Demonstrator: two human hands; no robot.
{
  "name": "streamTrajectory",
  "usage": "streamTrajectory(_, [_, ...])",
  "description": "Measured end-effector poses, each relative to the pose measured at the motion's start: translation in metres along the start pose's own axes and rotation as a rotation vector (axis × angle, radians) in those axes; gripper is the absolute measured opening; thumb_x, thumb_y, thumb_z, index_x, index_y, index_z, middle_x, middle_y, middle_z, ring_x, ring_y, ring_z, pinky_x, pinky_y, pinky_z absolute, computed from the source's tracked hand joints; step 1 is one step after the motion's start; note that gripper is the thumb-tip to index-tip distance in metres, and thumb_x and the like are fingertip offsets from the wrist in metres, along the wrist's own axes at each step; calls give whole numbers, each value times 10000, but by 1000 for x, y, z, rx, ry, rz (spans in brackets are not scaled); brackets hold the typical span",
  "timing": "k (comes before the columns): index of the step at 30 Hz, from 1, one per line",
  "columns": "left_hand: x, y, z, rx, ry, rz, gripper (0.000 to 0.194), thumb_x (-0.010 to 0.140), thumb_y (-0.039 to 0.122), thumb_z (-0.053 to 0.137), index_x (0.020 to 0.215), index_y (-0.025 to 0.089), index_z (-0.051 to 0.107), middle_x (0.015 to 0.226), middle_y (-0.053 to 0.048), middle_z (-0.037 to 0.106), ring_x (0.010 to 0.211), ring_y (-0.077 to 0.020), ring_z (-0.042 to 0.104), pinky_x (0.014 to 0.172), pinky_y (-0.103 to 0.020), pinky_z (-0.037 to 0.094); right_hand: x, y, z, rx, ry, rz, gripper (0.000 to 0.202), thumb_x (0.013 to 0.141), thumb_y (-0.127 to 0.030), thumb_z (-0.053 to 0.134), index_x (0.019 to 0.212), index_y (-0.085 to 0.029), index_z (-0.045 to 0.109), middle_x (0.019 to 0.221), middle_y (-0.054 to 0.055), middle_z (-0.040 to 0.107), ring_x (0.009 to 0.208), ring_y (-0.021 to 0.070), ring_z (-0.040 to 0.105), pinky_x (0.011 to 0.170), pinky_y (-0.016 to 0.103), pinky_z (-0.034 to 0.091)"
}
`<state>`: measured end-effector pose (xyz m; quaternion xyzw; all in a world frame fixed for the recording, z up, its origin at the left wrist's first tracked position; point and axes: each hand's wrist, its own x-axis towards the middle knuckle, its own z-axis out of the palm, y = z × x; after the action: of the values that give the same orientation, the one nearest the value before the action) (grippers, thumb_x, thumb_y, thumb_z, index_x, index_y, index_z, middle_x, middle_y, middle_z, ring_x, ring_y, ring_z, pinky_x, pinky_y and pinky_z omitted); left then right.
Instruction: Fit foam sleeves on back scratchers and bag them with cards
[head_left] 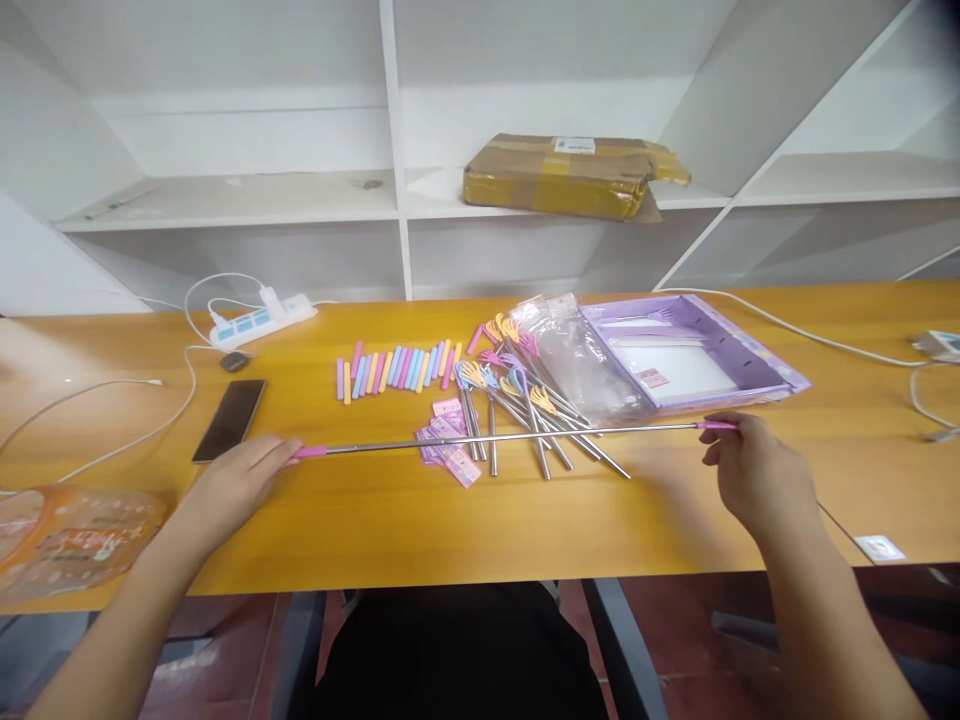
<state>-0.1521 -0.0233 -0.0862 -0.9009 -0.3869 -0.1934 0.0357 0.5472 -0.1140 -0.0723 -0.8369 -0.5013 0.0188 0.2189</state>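
A telescopic back scratcher [517, 436], drawn out long, stretches level between my two hands above the table. My left hand [244, 480] is closed on its pink grip. At the other end, the fingers of my right hand [757, 470] pinch a pink tip, mostly covered by them. Behind the rod lies a heap of back scratcher heads on metal rods [517, 375] in yellow, pink, purple and blue. Left of the heap is a row of coloured handle tubes [397, 370]. Pink printed cards [450, 445] lie spread partly under the rod.
A purple box [697, 400] with a white inside stands back right, beside clear plastic bags [581, 360]. Toward the left are a phone [229, 420], a power strip [262, 320] with cables, and an orange plastic package [79, 540]. A taped carton [562, 175] sits on the shelf.
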Motion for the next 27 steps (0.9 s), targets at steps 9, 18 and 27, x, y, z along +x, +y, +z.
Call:
streamTrajectory(9, [64, 54, -4, -34, 56, 94, 271, 1146, 196, 413, 1230, 185, 670, 1026, -69, 745, 846, -166, 705, 764, -286, 544, 0, -59, 8, 21, 66, -341, 268, 1032, -233, 477, 1239, -198, 643, 936, 114, 746, 796, 240, 681, 740, 348, 461])
streamTrajectory(18, [100, 141, 45, -134, 177, 148, 253, 1177, 238, 435, 1185, 148, 671, 822, -17, 618, 645, -134, 539, 586, -287, 398, -112, -201, 58, 194, 75, -688, 190, 1162, -259, 407, 1116, -218, 586, 844, 60, 714, 606, 209, 583, 590, 342, 370])
streamTrajectory(27, [64, 154, 52, -193, 28, -14, 292, 1177, 384, 473, 1202, 214, 710, 957, -28, 701, 755, -128, 664, 667, -270, 469, -120, -189, 67, 130, -121, -863, 224, 1148, -199, 467, 1309, -222, 622, 1049, 82, 693, 808, 229, 702, 691, 355, 526])
